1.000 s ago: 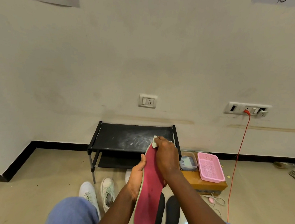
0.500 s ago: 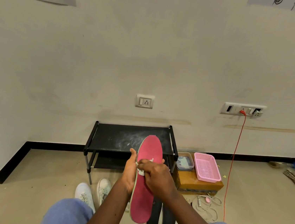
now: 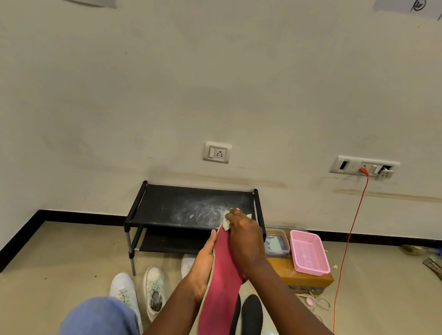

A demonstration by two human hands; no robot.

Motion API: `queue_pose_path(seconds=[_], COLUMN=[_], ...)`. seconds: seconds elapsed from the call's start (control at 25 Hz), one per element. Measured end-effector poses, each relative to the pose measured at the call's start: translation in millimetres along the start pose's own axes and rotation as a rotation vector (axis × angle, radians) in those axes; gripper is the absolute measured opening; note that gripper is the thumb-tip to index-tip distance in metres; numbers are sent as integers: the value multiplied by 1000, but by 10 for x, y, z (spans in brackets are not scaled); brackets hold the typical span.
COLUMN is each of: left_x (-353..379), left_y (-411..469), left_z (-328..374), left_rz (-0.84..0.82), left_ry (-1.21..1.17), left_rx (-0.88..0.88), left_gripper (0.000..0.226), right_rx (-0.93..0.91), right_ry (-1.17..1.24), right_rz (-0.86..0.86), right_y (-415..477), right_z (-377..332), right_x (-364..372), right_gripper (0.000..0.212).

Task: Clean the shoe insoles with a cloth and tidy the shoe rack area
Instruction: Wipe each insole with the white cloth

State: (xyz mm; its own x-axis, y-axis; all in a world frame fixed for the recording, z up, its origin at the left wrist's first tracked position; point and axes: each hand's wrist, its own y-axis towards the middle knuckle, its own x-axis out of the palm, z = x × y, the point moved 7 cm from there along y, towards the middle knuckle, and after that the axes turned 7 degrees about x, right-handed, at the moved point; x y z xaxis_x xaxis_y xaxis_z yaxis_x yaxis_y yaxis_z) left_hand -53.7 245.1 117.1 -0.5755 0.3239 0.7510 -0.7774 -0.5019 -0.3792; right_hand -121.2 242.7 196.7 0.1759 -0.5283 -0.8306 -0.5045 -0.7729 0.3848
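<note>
A long pink insole (image 3: 220, 299) with a pale green edge stands tilted in front of me, toe end up. My left hand (image 3: 202, 267) grips its left edge around the middle. My right hand (image 3: 244, 239) holds a small white cloth (image 3: 226, 223) pressed against the insole's upper end, covering the toe. Two black insoles (image 3: 251, 325) lie on the floor behind the pink one. The black two-tier shoe rack (image 3: 176, 209) stands against the wall, its top shelf smeared with white dust.
A pair of white sneakers (image 3: 154, 292) lies on the floor left of the insoles. Right of the rack, a brown box (image 3: 303, 280) carries a pink basket (image 3: 308, 253) and a clear container (image 3: 276, 244). An orange cable (image 3: 348, 250) hangs from the wall socket.
My right hand with the cloth slid down to the insole's middle half a second ago and has moved back up to its toe end. My left hand keeps its grip.
</note>
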Motion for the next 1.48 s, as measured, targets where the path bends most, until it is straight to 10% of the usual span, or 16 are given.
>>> queue_pose_path(seconds=[0.56,0.8,1.16,1.48], left_x=[-116,70,32,118], left_y=[-7,-80,-132,-132], left_z=[16,32,-30,38], left_rz=[74,58,18,17], left_ry=[2,-173,84,67], left_rx=[-18,8,-19,-5], left_gripper=[80,57,51,47], right_rx=[-42,-27,370,59], right_ry=[151,22,34,113], right_rz=[-224,-243,-106,-155], right_y=[-437,-243,62,48], right_z=[-172,-101,244,-3], right_x=[129,107,0,58], right_gripper=[32,31,35,30])
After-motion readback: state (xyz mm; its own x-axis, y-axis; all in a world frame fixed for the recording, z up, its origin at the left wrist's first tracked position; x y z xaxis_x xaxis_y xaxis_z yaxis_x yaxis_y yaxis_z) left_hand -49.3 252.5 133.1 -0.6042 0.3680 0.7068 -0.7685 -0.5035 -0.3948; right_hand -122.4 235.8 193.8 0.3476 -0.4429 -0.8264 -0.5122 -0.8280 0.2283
